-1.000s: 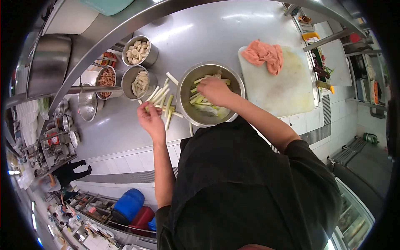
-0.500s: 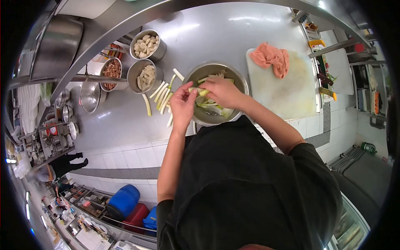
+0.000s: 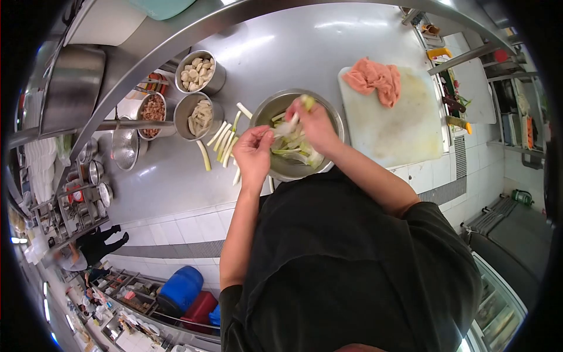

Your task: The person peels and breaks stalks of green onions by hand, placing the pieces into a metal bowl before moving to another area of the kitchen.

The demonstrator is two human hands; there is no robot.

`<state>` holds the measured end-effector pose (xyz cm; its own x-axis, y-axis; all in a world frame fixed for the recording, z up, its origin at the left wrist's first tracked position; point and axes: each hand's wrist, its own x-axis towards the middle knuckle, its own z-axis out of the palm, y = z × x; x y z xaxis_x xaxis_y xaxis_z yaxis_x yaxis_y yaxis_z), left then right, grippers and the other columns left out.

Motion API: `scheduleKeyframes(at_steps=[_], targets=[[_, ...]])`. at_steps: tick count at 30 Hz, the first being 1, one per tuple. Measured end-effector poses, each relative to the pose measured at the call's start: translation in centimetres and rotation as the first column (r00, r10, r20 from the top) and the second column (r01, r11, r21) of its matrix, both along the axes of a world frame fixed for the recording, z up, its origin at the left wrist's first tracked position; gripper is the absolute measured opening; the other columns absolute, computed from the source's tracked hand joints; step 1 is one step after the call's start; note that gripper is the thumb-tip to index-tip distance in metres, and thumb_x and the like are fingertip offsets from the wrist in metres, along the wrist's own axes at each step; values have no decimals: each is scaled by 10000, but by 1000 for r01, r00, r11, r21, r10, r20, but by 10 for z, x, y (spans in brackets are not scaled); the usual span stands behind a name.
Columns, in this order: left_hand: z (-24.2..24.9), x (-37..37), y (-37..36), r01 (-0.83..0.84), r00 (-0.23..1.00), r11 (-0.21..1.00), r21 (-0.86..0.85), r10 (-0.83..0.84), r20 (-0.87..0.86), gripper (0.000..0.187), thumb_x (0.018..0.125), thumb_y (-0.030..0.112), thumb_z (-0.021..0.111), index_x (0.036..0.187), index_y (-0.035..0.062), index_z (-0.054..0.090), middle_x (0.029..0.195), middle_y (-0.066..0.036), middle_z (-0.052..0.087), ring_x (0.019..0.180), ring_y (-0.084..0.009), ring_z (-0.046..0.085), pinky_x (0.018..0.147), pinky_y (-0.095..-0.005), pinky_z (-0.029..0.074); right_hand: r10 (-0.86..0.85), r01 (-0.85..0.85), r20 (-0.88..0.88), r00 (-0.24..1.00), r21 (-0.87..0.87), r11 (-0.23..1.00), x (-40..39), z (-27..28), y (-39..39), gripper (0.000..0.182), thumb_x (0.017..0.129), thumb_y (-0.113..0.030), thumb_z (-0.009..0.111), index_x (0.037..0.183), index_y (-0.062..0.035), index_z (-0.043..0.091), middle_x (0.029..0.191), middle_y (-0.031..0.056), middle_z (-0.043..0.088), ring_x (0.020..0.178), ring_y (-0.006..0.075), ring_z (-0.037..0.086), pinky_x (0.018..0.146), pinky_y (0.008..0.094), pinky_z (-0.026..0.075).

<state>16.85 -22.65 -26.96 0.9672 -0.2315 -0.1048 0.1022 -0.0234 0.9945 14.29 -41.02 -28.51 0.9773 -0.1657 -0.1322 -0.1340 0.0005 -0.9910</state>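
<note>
My left hand (image 3: pixel 253 154) is pinched at the left rim of a metal bowl (image 3: pixel 342 126), on a thin whitish layer of a stalk. Over the bowl, my right hand (image 3: pixel 316 128) is closed around a pale green stalk (image 3: pixel 307 102), whose end sticks up past the fingers, slightly blurred. The translucent layer stretches between the two hands. Inside the bowl lie loose green and white peelings (image 3: pixel 299 154). Several white-green stalks (image 3: pixel 221 139) lie on the steel table, left of my left hand.
A white cutting board (image 3: pixel 410 132) with a pink cloth (image 3: pixel 375 81) is right of the bowl. Pots of pale chunks (image 3: pixel 197 74), white slices (image 3: pixel 201 117) and diced meat (image 3: pixel 153 113) stand left, by a metal rail (image 3: pixel 141 125). Another person (image 3: pixel 88 246) is at the far left.
My right hand has turned and risen with the stalk, away from my left hand. A thin layer now spans the gap between them. The whole view has shifted slightly.
</note>
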Motion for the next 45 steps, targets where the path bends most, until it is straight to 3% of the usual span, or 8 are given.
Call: scheduleKeyframes(at_steps=[3,7,12,22,29,31,35,45], targets=[[-18,0,13,-78,997,995,64,79,-16,123,947,-42,682,1067,-32,704,870,-55,715,749,-90,655,708,-234,536,-311,361,-200,929,669,649,13,-5,-31,318,1124,-297,443,932,-67,553,924,100,670,921,225,694,807,353,542],[-37,-2,22,-101,988,995,4,101,-118,114,950,-42,676,1061,-25,696,853,-44,705,739,-92,647,705,-233,531,-192,242,-149,970,520,819,8,-14,-44,291,1107,-289,484,1000,-39,588,1001,127,695,950,264,699,851,391,540],[-18,6,10,-1,991,993,-120,-15,-133,125,957,-16,692,1081,-10,685,904,-40,704,751,-88,636,716,-227,521,389,-170,322,863,-541,824,-6,-12,-9,363,1043,-312,564,1222,3,593,1094,234,699,996,409,670,900,504,503],[-27,22,30,-166,980,929,-330,119,-158,117,964,-4,686,1080,-14,701,926,-54,705,810,-107,642,762,-266,541,488,-491,-144,861,-486,723,-31,-7,-38,391,1063,-372,535,1153,5,583,957,235,697,924,400,678,823,501,503],[-7,13,5,-174,642,662,729,-485,593,247,1030,125,616,1233,-16,622,1052,-97,706,904,-161,664,845,-304,537,59,58,-136,989,720,692,-22,13,-28,304,1130,-358,409,1148,-72,511,1380,208,642,1138,238,668,1021,365,516],[-7,1,-9,469,879,861,198,-476,-14,313,1057,171,580,1323,10,544,1090,-107,695,905,-164,662,849,-314,535,31,62,-112,993,733,677,-15,5,-13,305,1132,-357,394,1153,-80,519,1451,198,581,1185,240,647,1040,379,509],[7,-9,-21,575,781,816,-58,-568,-258,302,1095,179,504,1363,41,495,957,-21,615,867,-120,604,814,-301,512,141,-30,-118,983,655,755,-13,11,-5,347,1137,-380,357,1195,-83,527,1555,142,500,1231,206,608,1038,366,504],[22,-12,-6,289,918,773,564,-392,67,204,1082,169,471,1230,34,509,853,-197,672,791,-400,679,712,-490,522,28,-8,-56,998,323,947,-18,15,-14,331,1074,-155,557,1352,24,553,1144,106,681,1003,160,686,886,303,562]])
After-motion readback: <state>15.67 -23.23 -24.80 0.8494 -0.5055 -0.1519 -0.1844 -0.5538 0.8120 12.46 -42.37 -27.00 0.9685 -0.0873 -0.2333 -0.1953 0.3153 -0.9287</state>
